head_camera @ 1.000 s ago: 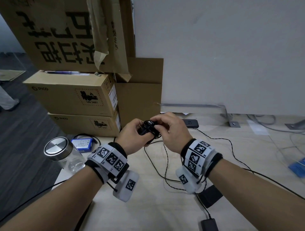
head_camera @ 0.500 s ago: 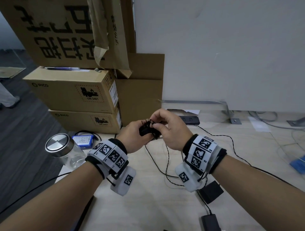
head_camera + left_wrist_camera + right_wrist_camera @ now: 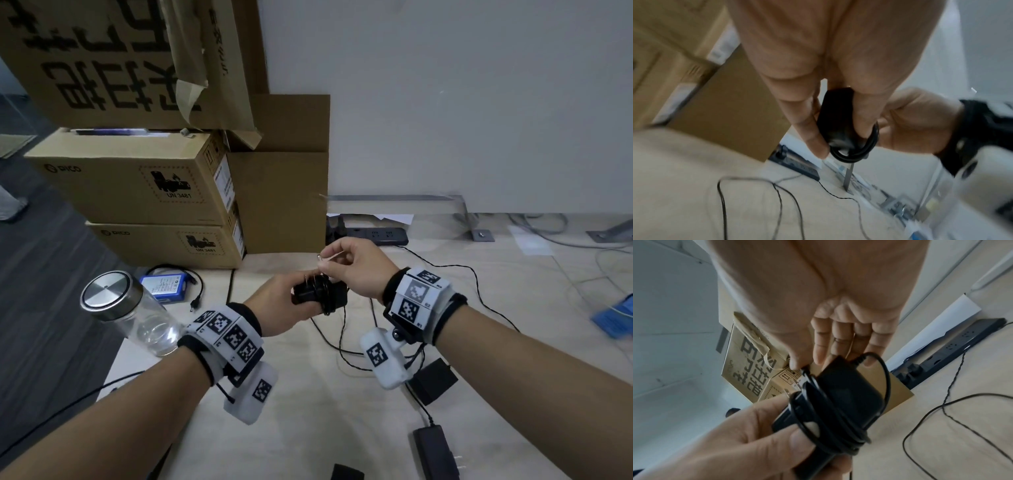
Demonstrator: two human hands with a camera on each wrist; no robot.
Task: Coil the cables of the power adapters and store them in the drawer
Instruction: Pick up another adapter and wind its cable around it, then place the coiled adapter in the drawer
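A small black power adapter [image 3: 317,295] with its prongs pointing up sits in my left hand [image 3: 308,303], which grips it above the table. Several turns of its thin black cable [image 3: 813,404] are wound round its body. My right hand [image 3: 330,265] is just above and right of it and pinches the cable's end [image 3: 322,257] between thumb and forefinger. In the left wrist view my fingers [image 3: 807,126] clamp the adapter [image 3: 838,116], with cable loops [image 3: 859,151] hanging below it. No drawer is in view.
More black adapters [image 3: 433,380] [image 3: 435,452] and loose thin cables [image 3: 342,339] lie on the light wooden table [image 3: 479,291]. A power strip [image 3: 380,235] is at the back. At the left stand a glass jar [image 3: 137,318], a blue battery pack [image 3: 164,286] and stacked cardboard boxes [image 3: 137,185].
My right hand has lifted off the adapter and drawn the cable's end up above it. The left hand keeps its grip on the adapter.
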